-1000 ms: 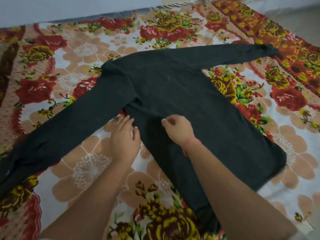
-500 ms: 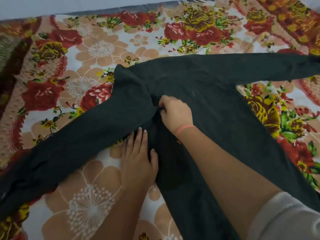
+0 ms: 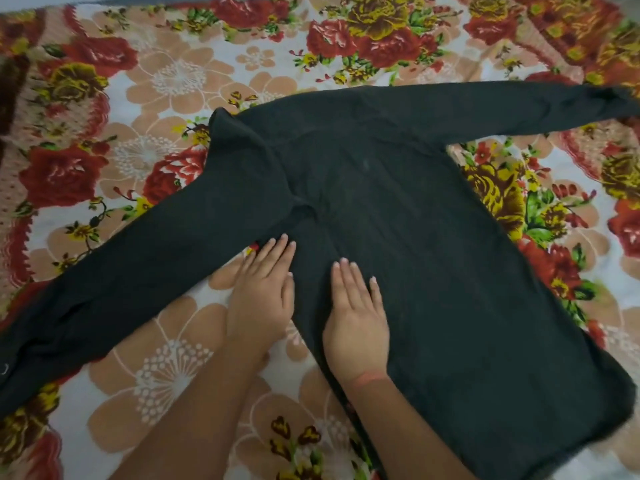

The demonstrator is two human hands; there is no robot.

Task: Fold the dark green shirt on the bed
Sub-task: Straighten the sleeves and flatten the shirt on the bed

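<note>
The dark green long-sleeved shirt (image 3: 415, 237) lies spread flat on the bed, body running toward the lower right. One sleeve stretches to the lower left, the other to the upper right. My left hand (image 3: 263, 292) rests flat at the shirt's near edge by the armpit, partly on the bedsheet, fingers together. My right hand (image 3: 356, 317) lies palm down on the shirt's body just beside it, fingers extended and holding nothing. A small bunch of wrinkles sits above my fingertips at the armpit.
A floral bedsheet (image 3: 166, 368) with red, yellow and tan flowers covers the whole bed. The left sleeve's cuff reaches the frame's left edge, and the right cuff touches the right edge.
My right hand has let go of the pinched fabric near the armpit and now lies flat, lower on the shirt. My left hand stays flat at the edge. The view has pulled back.
</note>
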